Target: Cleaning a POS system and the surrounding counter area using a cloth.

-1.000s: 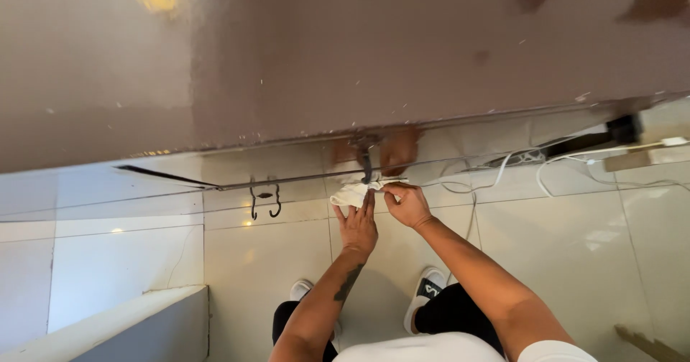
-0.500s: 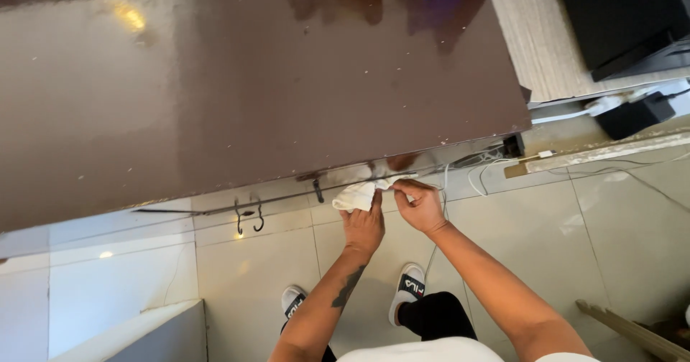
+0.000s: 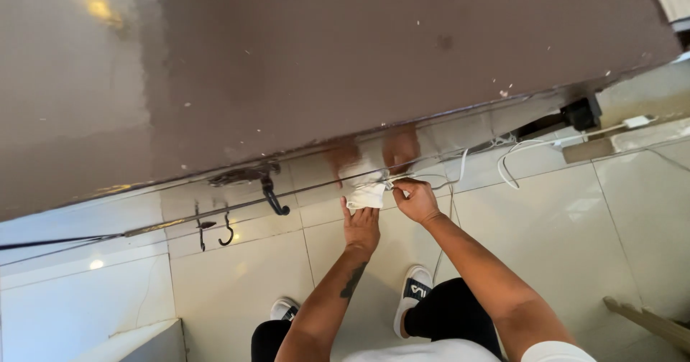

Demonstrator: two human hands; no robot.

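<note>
Pressing a white cloth (image 3: 366,195) beneath the glossy brown countertop (image 3: 345,67), left hand (image 3: 361,227) flat, right hand (image 3: 415,200) pinching, above cream tiles (image 3: 546,240).

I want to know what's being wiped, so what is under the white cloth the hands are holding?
The white cloth lies against the glossy front edge of the brown counter, beside a metal rail. The left hand presses it from below; the right hand pinches its corner. The surface directly beneath is covered.
</note>
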